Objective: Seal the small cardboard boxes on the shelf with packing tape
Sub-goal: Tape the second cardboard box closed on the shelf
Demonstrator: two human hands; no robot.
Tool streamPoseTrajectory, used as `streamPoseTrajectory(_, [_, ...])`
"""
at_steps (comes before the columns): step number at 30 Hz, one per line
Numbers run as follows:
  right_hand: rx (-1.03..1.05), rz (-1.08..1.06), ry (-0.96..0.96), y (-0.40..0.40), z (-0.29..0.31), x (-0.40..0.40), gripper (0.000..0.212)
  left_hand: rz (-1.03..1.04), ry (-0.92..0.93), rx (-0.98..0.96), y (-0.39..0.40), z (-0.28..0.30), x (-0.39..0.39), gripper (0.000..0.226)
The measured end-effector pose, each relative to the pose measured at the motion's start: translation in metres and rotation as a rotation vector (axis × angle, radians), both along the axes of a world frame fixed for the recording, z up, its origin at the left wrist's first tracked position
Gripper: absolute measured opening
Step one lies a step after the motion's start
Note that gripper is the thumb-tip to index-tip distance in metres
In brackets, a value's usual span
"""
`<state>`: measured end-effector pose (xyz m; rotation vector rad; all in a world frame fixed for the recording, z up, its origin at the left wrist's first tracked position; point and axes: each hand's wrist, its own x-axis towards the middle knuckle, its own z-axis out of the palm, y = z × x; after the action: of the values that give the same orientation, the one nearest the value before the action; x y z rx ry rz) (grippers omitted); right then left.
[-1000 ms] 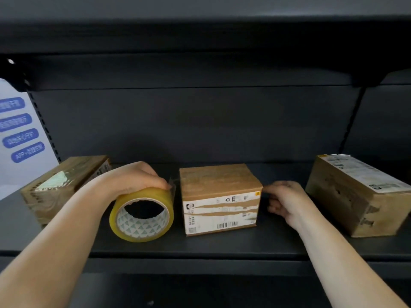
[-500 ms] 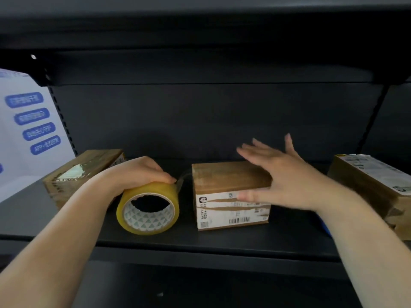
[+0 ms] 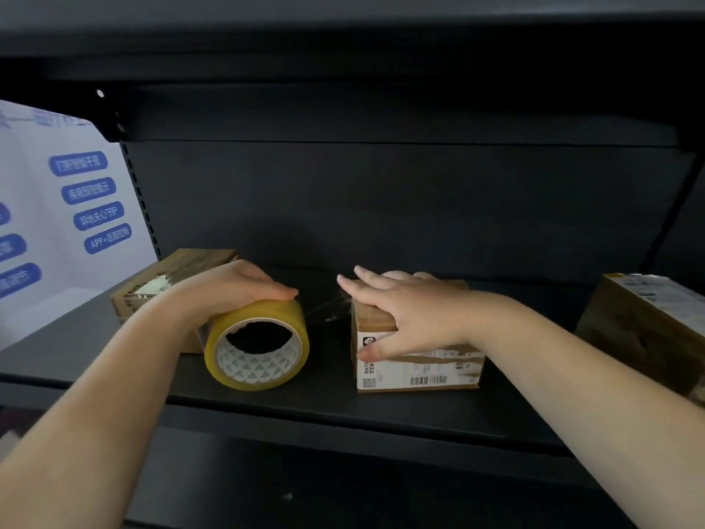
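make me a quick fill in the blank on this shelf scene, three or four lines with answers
1. The left hand rests on top of a roll of ____.
2. The right hand lies flat on the ____ of the middle box.
3. The tape roll stands on the shelf to the ____ of that box.

Answers: tape; top; left

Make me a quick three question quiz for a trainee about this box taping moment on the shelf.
1. True or false: the right hand lies flat on the middle box.
2. Which hand holds the tape roll? A) left B) right C) neither
3. Fill in: a clear strip of tape stretches from the roll to the ____.

Key: 1 true. 2 A, the left hand rests over the roll. 3 middle box.
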<state>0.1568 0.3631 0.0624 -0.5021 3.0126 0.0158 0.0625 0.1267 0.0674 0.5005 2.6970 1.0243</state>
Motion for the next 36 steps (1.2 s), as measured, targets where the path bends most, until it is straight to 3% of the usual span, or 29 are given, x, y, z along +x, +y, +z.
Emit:
streamPoseTrajectory(4, [-0.006, -0.079, 0.046, 0.001, -0.001, 0.0, 0.106, -0.039, -0.058, 0.069, -0.005, 0.005, 0.002, 0.049])
streamPoseTrajectory(6, [-0.025, -0.061, 0.076, 0.003, -0.001, 0.001, 0.103, -0.096, -0.181, 0.289, -0.018, 0.002, -0.002, 0.076])
streamPoseTrajectory(7, [-0.038, -0.051, 0.08, 0.004, 0.0, 0.003, 0.101, -0.147, -0.246, 0.436, -0.027, 0.0, -0.006, 0.079])
streamPoseTrajectory(10, [-0.195, -0.032, 0.04, 0.006, 0.01, 0.01, 0.091, -0.474, -0.443, 0.75, -0.043, 0.002, -0.015, 0.043])
streamPoseTrajectory(12, [-0.523, -0.026, 0.007, 0.009, 0.023, 0.018, 0.082, -0.61, -0.516, 0.789, -0.041, 0.01, -0.011, 0.029])
streamPoseTrajectory(14, [-0.858, -0.02, 0.019, 0.018, 0.033, 0.028, 0.078, -0.449, -0.429, 0.666, -0.034, 0.023, -0.006, 0.038])
streamPoseTrajectory(16, [-1.01, 0.001, 0.021, 0.026, 0.033, 0.035, 0.077, -0.212, -0.151, 0.472, -0.028, 0.033, -0.001, 0.057])
streamPoseTrajectory(17, [-1.067, 0.013, 0.016, 0.029, 0.028, 0.037, 0.077, -0.205, -0.095, 0.377, -0.027, 0.037, 0.0, 0.06])
streamPoseTrajectory(19, [-1.212, 0.04, 0.016, 0.03, 0.014, 0.036, 0.074, -0.261, -0.107, 0.207, -0.021, 0.041, 0.002, 0.058])
streamPoseTrajectory(27, [-1.506, 0.079, 0.125, 0.037, -0.022, 0.031, 0.056, -0.216, -0.105, -0.073, 0.021, 0.029, -0.006, 0.064])
streamPoseTrajectory(32, [-1.509, 0.036, 0.147, 0.054, -0.034, 0.038, 0.049, -0.256, -0.181, -0.151, 0.063, 0.025, 0.002, 0.031])
streamPoseTrajectory(36, [-1.164, -0.128, 0.185, 0.077, -0.018, 0.05, 0.049, -0.284, -0.153, -0.201, 0.095, 0.026, 0.009, 0.029])
